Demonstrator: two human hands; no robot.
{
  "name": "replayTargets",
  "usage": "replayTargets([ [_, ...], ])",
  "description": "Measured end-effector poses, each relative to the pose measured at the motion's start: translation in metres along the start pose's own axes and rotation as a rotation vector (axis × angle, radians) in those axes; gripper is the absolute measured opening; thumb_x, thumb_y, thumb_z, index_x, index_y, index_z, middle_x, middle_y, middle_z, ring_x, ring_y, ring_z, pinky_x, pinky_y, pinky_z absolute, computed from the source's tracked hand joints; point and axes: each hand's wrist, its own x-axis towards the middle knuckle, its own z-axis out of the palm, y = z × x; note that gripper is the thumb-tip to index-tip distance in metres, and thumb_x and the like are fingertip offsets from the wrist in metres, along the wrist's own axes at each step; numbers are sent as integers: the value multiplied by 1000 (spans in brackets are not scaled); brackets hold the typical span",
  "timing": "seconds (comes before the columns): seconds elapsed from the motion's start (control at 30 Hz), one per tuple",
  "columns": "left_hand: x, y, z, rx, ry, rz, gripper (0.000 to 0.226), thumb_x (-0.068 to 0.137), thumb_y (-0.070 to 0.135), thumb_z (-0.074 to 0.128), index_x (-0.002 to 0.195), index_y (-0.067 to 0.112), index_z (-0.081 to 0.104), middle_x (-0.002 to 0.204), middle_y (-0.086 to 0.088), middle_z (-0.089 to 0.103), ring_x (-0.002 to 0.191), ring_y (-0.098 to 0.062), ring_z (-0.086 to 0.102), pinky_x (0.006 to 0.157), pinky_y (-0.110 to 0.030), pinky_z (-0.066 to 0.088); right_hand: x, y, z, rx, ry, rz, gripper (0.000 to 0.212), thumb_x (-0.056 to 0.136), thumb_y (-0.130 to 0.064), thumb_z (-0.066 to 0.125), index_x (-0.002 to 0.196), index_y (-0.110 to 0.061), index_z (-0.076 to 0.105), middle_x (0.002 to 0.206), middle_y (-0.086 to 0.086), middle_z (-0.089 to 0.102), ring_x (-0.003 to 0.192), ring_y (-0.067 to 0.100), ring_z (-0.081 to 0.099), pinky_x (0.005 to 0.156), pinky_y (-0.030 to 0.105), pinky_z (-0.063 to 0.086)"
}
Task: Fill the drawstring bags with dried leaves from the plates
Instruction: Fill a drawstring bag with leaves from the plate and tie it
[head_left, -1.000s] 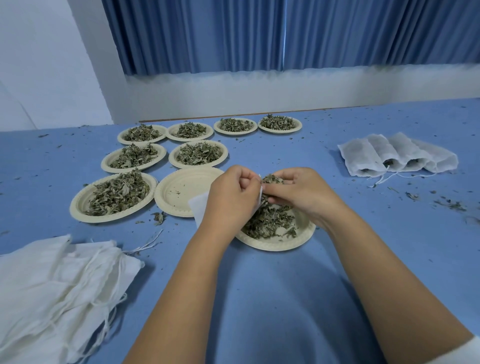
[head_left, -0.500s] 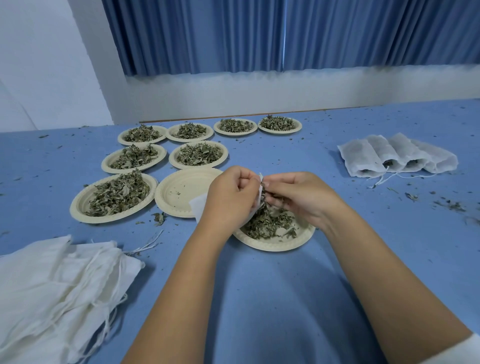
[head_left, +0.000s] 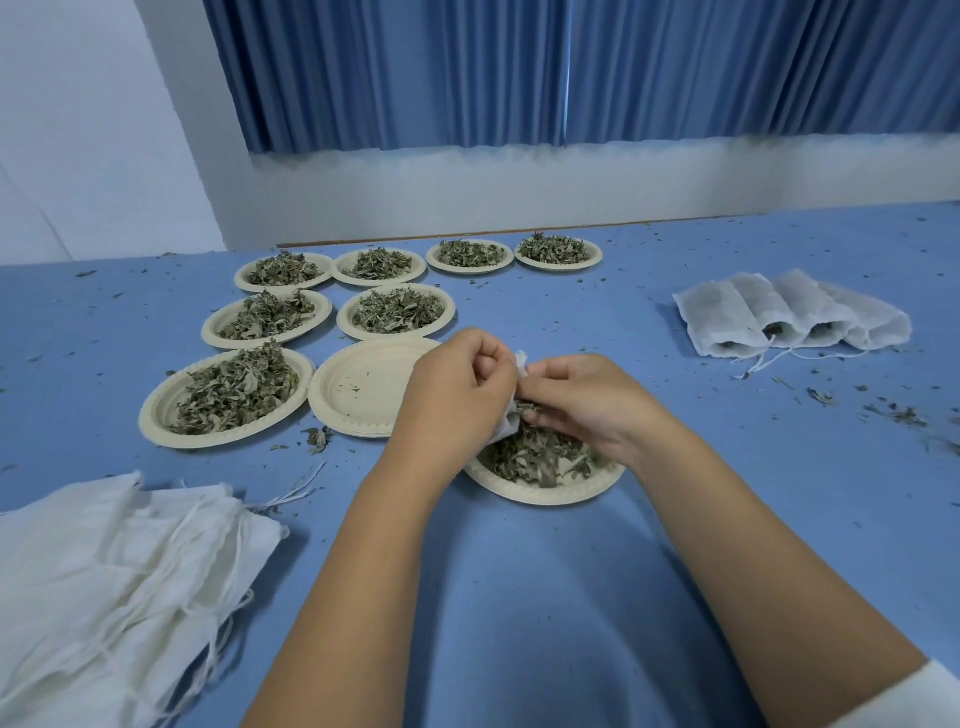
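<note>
My left hand (head_left: 457, 395) grips a small white drawstring bag (head_left: 511, 421) by its mouth, just above a paper plate (head_left: 545, 493) of dried leaves (head_left: 535, 457) in front of me. My right hand (head_left: 587, 402) has its fingers curled around a pinch of leaves at the bag's opening. Most of the bag is hidden behind my hands. Several filled bags (head_left: 789, 317) lie in a row at the right. A heap of flat white bags (head_left: 114, 587) with loose strings lies at the near left.
Several plates heaped with leaves (head_left: 234, 389) stand in rows at the left and back, beside a stack of bare plates (head_left: 363, 384). Leaf crumbs (head_left: 893, 413) litter the blue tabletop (head_left: 519, 597), mostly at the right. A white wall and blue curtains rise behind.
My right hand dipped from the bag's mouth down toward the leaves on the plate. My left hand kept the bag almost still.
</note>
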Motion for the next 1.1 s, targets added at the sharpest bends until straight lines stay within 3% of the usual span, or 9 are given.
replayTargets([
  [0.13, -3, 5, 2, 176, -54, 97, 10, 90, 18, 58, 82, 21, 62, 59, 9, 60, 54, -8, 56, 59, -29, 50, -2, 1, 4, -238, 116, -75, 16, 84, -1, 66, 72, -11, 65, 56, -3, 62, 48, 6, 53, 50, 16, 47],
  [0.27, -5, 6, 4, 183, -78, 72, 10, 90, 16, 57, 82, 19, 62, 59, 7, 62, 54, -8, 56, 59, -26, 48, -2, 3, 7, -329, 195, -126, 16, 82, 2, 63, 72, -11, 63, 51, -3, 58, 44, 6, 48, 45, 17, 41],
  [0.37, -1, 2, 0, 181, 14, 41, 9, 91, 20, 57, 83, 20, 62, 64, 4, 62, 59, -12, 56, 63, -30, 48, -1, 2, 7, -141, 135, -95, 4, 85, -6, 71, 83, -6, 68, 62, -2, 67, 55, 6, 61, 55, 16, 51],
  [0.43, 1, 0, -4, 184, 67, 27, 9, 92, 20, 57, 83, 21, 61, 68, 1, 62, 65, -17, 59, 66, -32, 49, -2, -4, 2, 35, 50, -24, 8, 85, -11, 74, 87, -4, 72, 74, 2, 73, 70, 9, 70, 68, 17, 55],
  [0.53, 3, -1, -9, 151, 129, 1, 11, 90, 18, 55, 82, 23, 62, 74, -2, 64, 73, -24, 63, 71, -35, 51, -5, -12, -10, 251, -30, 42, 15, 83, -2, 71, 96, 6, 70, 95, 15, 73, 87, 18, 73, 74, 24, 58],
  [0.63, 3, 0, -11, 122, 172, -14, 15, 89, 15, 55, 80, 25, 61, 74, -3, 64, 73, -26, 64, 72, -38, 52, -8, -14, -15, 239, -54, 27, 24, 84, 10, 64, 108, 8, 66, 101, 21, 72, 96, 24, 72, 79, 24, 58],
  [0.73, 3, 1, -11, 111, 195, -21, 16, 90, 15, 55, 79, 26, 61, 72, -4, 63, 72, -26, 63, 74, -42, 54, -8, -13, -14, 183, 43, -51, 21, 84, 12, 65, 102, 2, 69, 90, 16, 74, 87, 21, 73, 76, 21, 58],
  [0.9, 3, 2, -10, 69, 207, -36, 16, 90, 16, 56, 79, 26, 62, 71, -1, 61, 69, -23, 60, 77, -45, 55, -12, -17, -11, 49, 117, -183, 18, 80, -4, 77, 96, -10, 73, 83, 7, 76, 75, 14, 72, 64, 17, 56],
  [1.1, 3, 2, -11, 68, 250, -57, 16, 89, 17, 54, 79, 28, 61, 70, 3, 62, 73, -24, 63, 76, -41, 55, -13, -20, -15, -14, 315, -212, 21, 77, -9, 81, 93, -9, 68, 73, 3, 74, 59, 6, 65, 51, 15, 50],
])
